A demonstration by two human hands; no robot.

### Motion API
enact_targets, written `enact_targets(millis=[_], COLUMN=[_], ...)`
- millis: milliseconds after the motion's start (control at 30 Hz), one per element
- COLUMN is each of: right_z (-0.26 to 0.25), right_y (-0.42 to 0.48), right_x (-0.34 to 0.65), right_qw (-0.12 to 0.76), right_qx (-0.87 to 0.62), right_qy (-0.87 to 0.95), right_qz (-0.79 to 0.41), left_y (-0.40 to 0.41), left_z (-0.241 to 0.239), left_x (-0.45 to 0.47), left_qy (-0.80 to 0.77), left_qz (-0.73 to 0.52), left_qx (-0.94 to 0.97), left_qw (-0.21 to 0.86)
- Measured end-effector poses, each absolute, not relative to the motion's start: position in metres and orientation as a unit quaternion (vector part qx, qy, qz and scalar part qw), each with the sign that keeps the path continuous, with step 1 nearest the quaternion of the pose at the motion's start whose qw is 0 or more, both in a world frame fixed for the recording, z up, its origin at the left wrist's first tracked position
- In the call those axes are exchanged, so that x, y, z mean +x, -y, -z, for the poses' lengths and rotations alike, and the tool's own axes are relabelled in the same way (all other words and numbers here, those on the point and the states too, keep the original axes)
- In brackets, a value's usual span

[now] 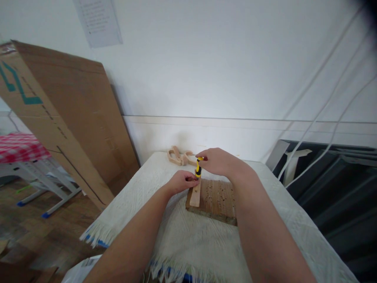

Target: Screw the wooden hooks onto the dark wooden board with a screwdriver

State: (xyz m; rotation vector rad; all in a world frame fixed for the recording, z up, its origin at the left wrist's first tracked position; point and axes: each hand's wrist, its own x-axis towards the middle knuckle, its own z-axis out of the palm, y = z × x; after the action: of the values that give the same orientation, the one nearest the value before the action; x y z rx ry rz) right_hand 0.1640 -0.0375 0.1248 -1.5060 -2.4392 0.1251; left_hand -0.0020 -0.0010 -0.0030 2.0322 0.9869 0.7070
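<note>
A yellow and black screwdriver (198, 169) stands nearly upright over a pale wooden strip (195, 195). My right hand (216, 160) is closed on the top of its handle, with the fingers at the upper end. Close by the tool's lower end, my left hand (182, 182) is closed, its thumb and fingertips pinched together near the strip. Whether those fingers hold a small part or steady the tip is too small to tell. The strip lies along the left side of a thick brown wooden board (216, 199) dotted with many holes. My right forearm covers the board's right end.
Pale curved wooden pieces (176, 156) lie at the table's far edge by the wall. A white fringed cloth (171, 251) covers the table. A tall cardboard box (73, 102) leans at left. White cables (316, 118) hang at right above dark stacked panels (350, 188).
</note>
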Motion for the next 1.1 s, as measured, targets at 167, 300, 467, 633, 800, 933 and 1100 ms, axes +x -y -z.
enact_targets(millis=[167,300,467,633,800,933,1100], right_z=[-0.1263,-0.1221,-0.1193,-0.1201,-0.121,-0.1196,-0.119], right_y=[0.0363,0.0328,0.0303,0.03,0.0312,0.0302,0.0303], right_x=[0.1646,0.1645,0.1666,0.1668,0.1648,0.1652,0.1661], right_qw=[0.141,0.14,0.195,0.175,0.15,0.157,0.171], right_qx=[-0.539,-0.557,-0.529,-0.532,-0.579,-0.577,-0.549], right_qy=[0.831,0.819,0.826,0.828,0.801,0.801,0.818], right_qz=[-0.017,-0.003,-0.017,-0.01,0.006,0.007,-0.021], left_y=[0.001,0.0015,0.0011,0.0016,0.0015,0.002,0.0021], left_z=[0.0025,0.0027,0.0029,0.002,0.0032,0.0019,0.0008], left_x=[-0.0022,-0.0024,-0.0027,-0.003,-0.0026,-0.002,-0.0022], left_qy=[-0.405,-0.41,-0.403,-0.401,-0.399,-0.398,-0.402], left_qz=[-0.266,-0.263,-0.263,-0.261,-0.265,-0.265,-0.259], left_qx=[0.808,0.808,0.815,0.816,0.814,0.816,0.817], left_qw=[0.335,0.332,0.323,0.324,0.329,0.325,0.322])
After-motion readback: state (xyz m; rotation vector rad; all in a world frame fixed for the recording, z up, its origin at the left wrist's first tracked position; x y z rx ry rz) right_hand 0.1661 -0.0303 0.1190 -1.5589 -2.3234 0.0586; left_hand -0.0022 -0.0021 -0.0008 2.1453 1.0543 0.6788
